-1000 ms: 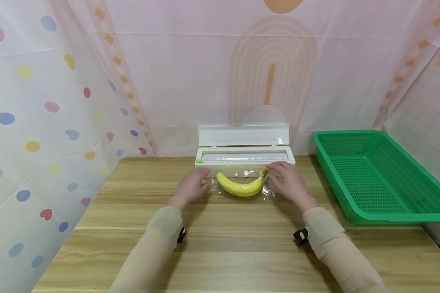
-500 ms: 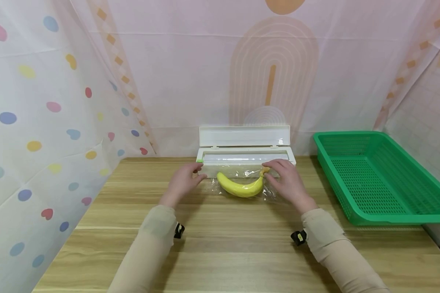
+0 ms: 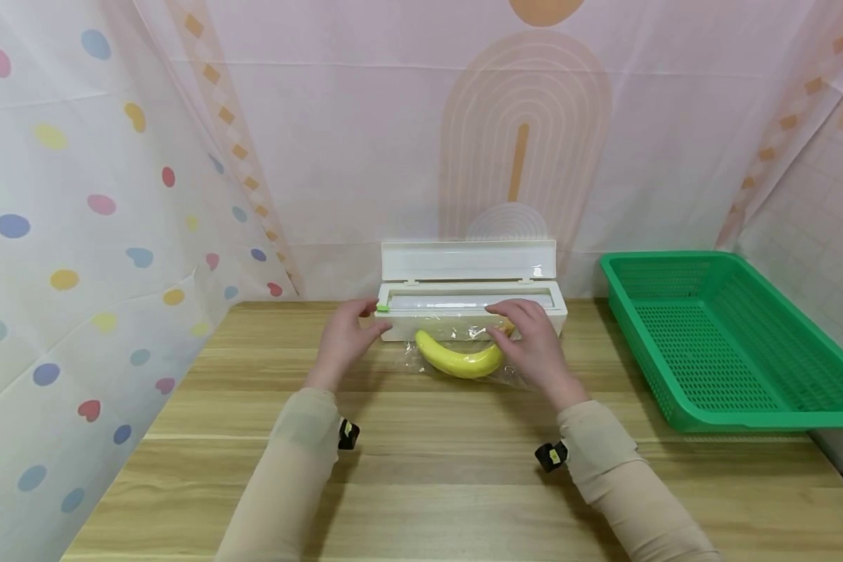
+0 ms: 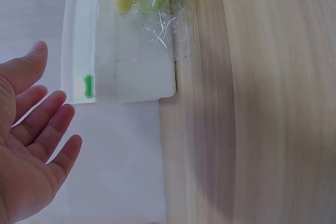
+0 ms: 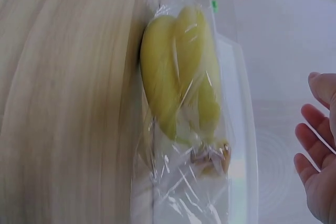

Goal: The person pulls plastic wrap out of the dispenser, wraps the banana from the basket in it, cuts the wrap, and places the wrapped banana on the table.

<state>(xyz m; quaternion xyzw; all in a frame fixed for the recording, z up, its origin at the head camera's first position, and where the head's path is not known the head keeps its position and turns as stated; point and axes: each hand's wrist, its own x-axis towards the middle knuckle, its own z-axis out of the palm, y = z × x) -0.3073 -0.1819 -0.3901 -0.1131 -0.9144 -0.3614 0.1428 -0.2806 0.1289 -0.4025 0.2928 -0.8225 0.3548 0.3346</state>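
One banana: a curved yellow banana lies under clear plastic film on the light wooden table, just in front of the dispenser.
Dispenser: a long white plastic film box with its lid raised and a small green slider at its left end.
Left hand: fingers straight and relaxed, near the green slider, holding nothing.
Right hand: fingers spread loosely above the banana's stem end; the wrist view shows no grip.
Basket: a green perforated plastic tray, well apart on the right.
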